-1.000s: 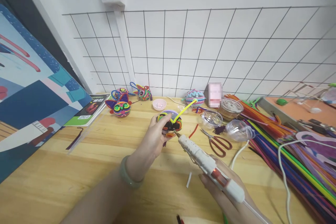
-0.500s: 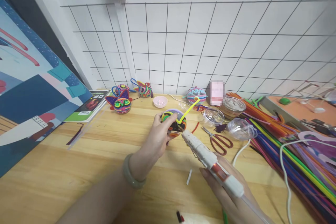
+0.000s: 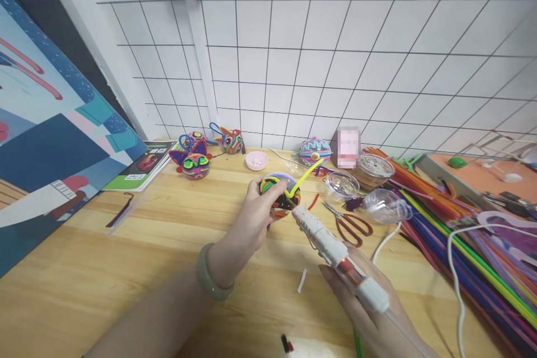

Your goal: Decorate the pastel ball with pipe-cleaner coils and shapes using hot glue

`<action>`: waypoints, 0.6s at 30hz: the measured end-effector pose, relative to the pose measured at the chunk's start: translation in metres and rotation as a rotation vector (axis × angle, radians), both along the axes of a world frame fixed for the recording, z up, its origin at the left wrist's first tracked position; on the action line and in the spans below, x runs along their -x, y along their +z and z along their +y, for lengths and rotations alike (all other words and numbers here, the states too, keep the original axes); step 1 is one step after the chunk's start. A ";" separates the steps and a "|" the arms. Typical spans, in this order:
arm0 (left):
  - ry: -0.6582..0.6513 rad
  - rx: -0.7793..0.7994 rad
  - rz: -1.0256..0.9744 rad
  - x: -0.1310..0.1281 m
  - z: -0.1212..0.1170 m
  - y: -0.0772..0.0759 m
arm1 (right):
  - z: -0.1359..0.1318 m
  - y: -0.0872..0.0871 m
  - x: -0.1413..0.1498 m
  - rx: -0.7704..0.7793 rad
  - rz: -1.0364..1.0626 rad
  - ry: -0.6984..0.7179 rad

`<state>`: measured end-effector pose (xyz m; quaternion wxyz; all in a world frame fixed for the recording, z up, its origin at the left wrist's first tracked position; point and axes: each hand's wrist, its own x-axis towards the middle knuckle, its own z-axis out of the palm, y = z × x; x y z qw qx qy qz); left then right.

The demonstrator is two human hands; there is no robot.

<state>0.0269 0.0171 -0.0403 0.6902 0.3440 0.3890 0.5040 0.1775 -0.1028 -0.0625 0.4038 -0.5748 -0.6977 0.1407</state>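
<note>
My left hand (image 3: 250, 222) grips a ball wrapped in coloured pipe cleaners (image 3: 280, 194) just above the wooden table (image 3: 126, 268). A loose yellow pipe cleaner (image 3: 308, 173) sticks up and to the right from the ball. My right hand (image 3: 369, 313) is closed round a white hot glue gun (image 3: 335, 254), whose nozzle touches the lower right side of the ball. A green bangle (image 3: 210, 277) sits on my left wrist.
Red-handled scissors (image 3: 350, 225) and clear plastic half-shells (image 3: 384, 206) lie right of the ball. A heap of pipe cleaners (image 3: 470, 251) fills the right side. Finished pipe-cleaner figures (image 3: 193, 161), a pink bowl (image 3: 256, 160) and a painted board (image 3: 46, 134) stand at back and left.
The glue gun's nozzle has closed in on the ball and now touches it. My left hand and the ball have shifted slightly right.
</note>
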 end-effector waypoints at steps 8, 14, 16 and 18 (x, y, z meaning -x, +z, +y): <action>-0.011 0.001 0.006 0.001 -0.001 -0.001 | 0.001 -0.004 -0.002 -0.028 -0.002 -0.001; -0.018 -0.010 -0.009 0.001 -0.001 -0.002 | 0.001 -0.004 -0.003 -0.027 -0.028 0.009; -0.019 -0.005 -0.002 0.002 0.000 -0.001 | 0.001 -0.004 -0.003 -0.028 -0.024 0.014; -0.023 -0.002 0.001 0.002 0.000 0.000 | 0.001 -0.004 -0.003 -0.028 -0.028 0.016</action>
